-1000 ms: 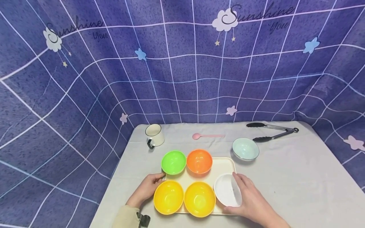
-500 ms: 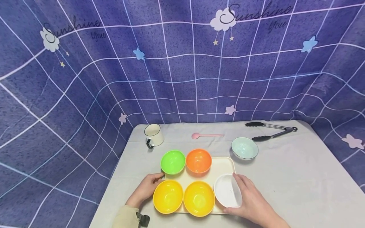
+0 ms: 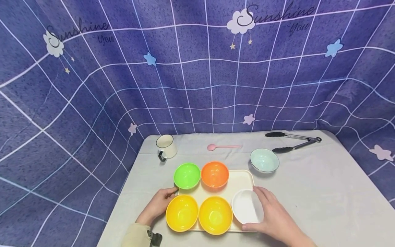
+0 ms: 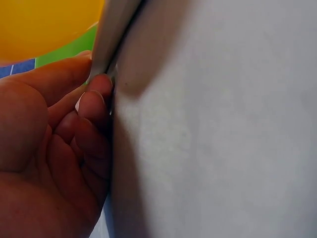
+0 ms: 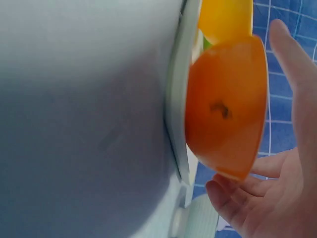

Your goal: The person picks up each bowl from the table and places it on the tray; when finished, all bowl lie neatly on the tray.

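Observation:
A cream tray (image 3: 242, 180) lies on the table, carrying several bowls. With thumb and curled fingers, my left hand (image 3: 159, 204) pinches the tray's left edge between the green bowl (image 3: 187, 176) and the front-left yellow bowl (image 3: 182, 213). At the tray's front right sits a bowl with a white inside (image 3: 247, 207); the right wrist view shows its orange outside (image 5: 225, 114). My right hand (image 3: 274, 216) spreads round this bowl's right side, thumb apart from the rim and fingertips close to it; any slight fingertip touch is hard to tell. A second yellow bowl (image 3: 215, 215) stands beside it, an orange bowl (image 3: 215, 174) behind.
Beyond the tray's back right is a pale blue bowl (image 3: 264, 160), with black-tipped tongs (image 3: 293, 142) behind it. A pink spoon (image 3: 224, 146) lies at the back middle. The cream mug (image 3: 167, 146) stands back left. A blue curtain (image 3: 197, 75) encloses the table.
My right hand has eased slightly to the right, its grip on the white-lined bowl loosened. The left hand stays at the tray's edge. The view has shifted very slightly.

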Action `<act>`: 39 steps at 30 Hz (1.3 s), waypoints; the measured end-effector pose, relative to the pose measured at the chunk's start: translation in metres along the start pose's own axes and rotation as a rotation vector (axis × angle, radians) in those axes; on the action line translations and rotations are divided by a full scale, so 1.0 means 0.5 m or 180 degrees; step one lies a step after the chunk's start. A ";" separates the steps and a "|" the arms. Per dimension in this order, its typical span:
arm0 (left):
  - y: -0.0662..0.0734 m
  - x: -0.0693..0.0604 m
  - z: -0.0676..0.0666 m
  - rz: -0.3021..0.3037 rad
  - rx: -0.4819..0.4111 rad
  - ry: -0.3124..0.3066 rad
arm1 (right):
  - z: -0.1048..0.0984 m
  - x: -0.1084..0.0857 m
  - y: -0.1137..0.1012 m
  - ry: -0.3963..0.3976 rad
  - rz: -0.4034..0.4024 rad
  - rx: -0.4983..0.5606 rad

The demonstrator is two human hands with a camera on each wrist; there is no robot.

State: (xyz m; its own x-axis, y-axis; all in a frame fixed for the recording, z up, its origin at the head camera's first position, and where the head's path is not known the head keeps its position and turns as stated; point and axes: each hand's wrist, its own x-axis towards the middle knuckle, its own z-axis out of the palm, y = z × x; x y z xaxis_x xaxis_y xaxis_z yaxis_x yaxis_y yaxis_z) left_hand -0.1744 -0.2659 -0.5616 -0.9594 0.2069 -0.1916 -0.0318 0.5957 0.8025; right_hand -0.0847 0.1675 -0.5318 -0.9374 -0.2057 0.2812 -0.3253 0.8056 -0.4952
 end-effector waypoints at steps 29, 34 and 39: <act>-0.003 0.000 0.000 0.0040 -0.0007 -0.0032 | -0.059 0.238 0.213 0.0196 0.0357 -0.0050; -0.001 -0.001 -0.002 0.0034 0.0016 -0.0011 | -0.054 0.247 0.217 0.0174 0.0401 -0.0004; -0.002 -0.001 -0.002 0.0062 -0.0002 -0.0045 | -0.049 0.251 0.219 0.0162 0.0384 0.0059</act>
State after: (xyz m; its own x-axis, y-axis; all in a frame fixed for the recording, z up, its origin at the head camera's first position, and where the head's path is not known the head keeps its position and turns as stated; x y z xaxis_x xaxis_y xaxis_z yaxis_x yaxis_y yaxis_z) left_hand -0.1741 -0.2674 -0.5618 -0.9558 0.2295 -0.1840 -0.0134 0.5910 0.8066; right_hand -0.2348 0.2437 -0.5306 -0.9624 -0.0790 0.2599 -0.2133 0.8123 -0.5428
